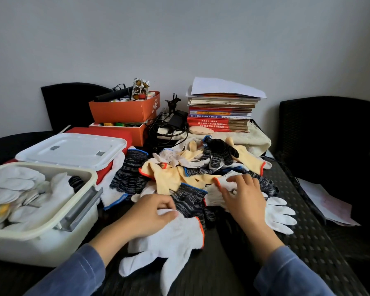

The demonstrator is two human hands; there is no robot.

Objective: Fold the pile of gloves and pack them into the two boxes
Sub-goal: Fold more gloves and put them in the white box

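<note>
A jumbled glove pile (pixel 175 178), white, yellow and grey, lies right of an open box (pixel 30 248) holding white gloves.

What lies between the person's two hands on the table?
In the head view, a dark speckled glove with a blue cuff lies between the left hand and right hand.

Not much to read here. The stack of books (pixel 220 116) is showing Chinese print along its red and blue spines, too small to make out; one yellow spine (pixel 207 113) seems to be carrying "1000". The orange box (pixel 124 112) is flashing white lettering on its right end, running sideways and blurring beyond reading.
</note>
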